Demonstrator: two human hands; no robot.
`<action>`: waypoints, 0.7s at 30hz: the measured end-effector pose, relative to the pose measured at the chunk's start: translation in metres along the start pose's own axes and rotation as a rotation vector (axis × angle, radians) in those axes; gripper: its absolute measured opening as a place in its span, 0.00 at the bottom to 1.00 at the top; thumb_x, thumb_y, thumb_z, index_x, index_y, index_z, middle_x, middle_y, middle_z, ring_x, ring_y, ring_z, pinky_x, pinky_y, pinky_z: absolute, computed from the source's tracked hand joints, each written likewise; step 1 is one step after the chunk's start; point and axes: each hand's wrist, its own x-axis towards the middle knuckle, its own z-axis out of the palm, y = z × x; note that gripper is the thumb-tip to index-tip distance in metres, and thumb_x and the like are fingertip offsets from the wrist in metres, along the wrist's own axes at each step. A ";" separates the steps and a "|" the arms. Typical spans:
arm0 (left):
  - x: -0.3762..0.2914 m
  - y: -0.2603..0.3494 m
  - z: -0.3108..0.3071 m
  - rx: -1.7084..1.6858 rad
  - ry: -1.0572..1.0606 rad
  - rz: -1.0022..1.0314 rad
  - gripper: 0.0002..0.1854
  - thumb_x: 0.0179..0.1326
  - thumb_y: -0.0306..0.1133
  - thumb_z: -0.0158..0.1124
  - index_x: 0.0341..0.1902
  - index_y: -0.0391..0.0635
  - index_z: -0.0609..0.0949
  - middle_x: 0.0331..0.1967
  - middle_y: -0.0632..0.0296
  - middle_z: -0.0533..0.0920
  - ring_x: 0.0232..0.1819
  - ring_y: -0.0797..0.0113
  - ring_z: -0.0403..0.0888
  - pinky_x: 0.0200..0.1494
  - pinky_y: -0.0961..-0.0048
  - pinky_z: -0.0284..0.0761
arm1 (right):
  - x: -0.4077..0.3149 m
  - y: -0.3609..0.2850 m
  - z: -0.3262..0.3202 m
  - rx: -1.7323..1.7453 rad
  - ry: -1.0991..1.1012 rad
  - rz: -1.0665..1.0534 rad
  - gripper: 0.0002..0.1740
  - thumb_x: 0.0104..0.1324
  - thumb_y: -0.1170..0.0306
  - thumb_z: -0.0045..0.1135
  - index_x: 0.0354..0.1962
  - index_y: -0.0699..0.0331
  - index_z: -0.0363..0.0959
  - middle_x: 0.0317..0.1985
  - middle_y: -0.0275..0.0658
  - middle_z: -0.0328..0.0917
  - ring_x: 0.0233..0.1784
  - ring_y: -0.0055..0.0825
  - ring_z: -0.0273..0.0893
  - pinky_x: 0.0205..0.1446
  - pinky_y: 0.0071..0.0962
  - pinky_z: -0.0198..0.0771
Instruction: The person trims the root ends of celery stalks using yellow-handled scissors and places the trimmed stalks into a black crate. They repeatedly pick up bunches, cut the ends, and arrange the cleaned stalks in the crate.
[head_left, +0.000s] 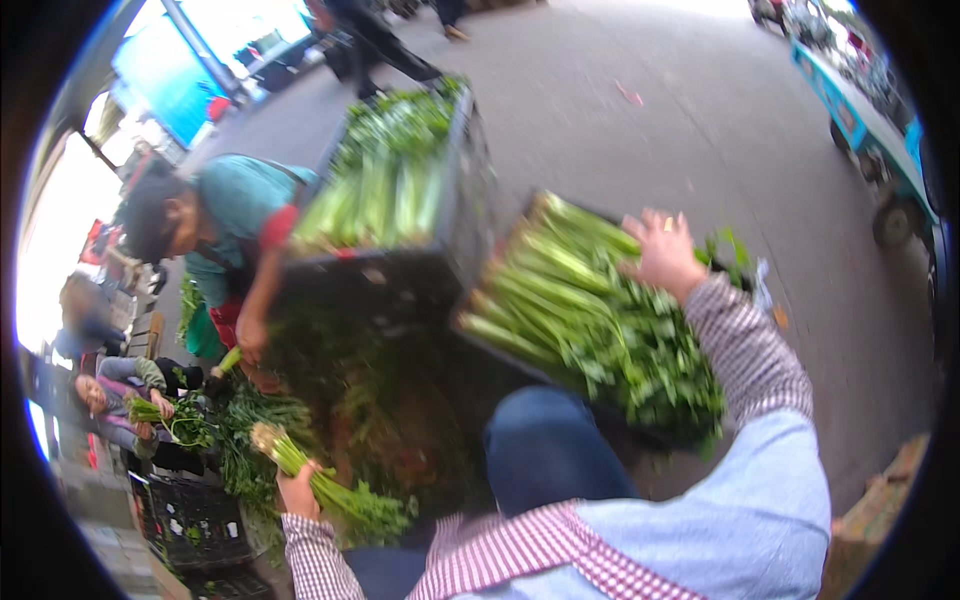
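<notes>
My left hand (300, 491) grips a bunch of celery (330, 480), its pale root end up and its leaves hanging toward my lap. On the other side, my right hand (664, 251) rests with spread fingers on the celery stacked (577, 300) in a dark crate beside my knee. Those bunches lie side by side, roots to the left and leaves to the right. Whether the right fingers grip a stalk I cannot make out. Below my left hand's bunch, loose greens (270, 420) lie in a heap.
A large dark crate (367, 281) full of celery stands ahead. Beside it a co-worker (247, 202) bends over, holding a stalk bunch. Another person (135, 405) at left holds greens near a black crate (187, 517). A blue flatbed cart (855, 127) stands at far right.
</notes>
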 end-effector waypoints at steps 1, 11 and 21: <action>0.003 0.009 0.017 -0.053 -0.010 0.009 0.16 0.61 0.17 0.67 0.53 0.34 0.78 0.38 0.57 0.84 0.37 0.63 0.84 0.43 0.65 0.82 | 0.014 -0.008 0.017 0.041 0.064 -0.039 0.52 0.68 0.33 0.57 0.81 0.50 0.54 0.80 0.53 0.55 0.84 0.52 0.52 0.85 0.63 0.41; -0.019 0.015 -0.002 -0.439 -0.106 -0.152 0.19 0.61 0.17 0.67 0.56 0.36 0.79 0.43 0.52 0.88 0.40 0.61 0.88 0.46 0.63 0.85 | 0.082 -0.071 0.088 0.091 -0.158 0.107 0.49 0.76 0.31 0.37 0.83 0.49 0.47 0.87 0.49 0.36 0.89 0.53 0.35 0.86 0.64 0.25; 0.002 0.024 0.018 -0.614 -0.268 -0.103 0.10 0.68 0.22 0.61 0.51 0.36 0.79 0.45 0.51 0.86 0.51 0.54 0.88 0.55 0.55 0.87 | -0.066 -0.352 -0.114 1.068 -0.132 -0.879 0.26 0.67 0.62 0.71 0.59 0.65 0.79 0.48 0.44 0.83 0.35 0.28 0.83 0.44 0.31 0.79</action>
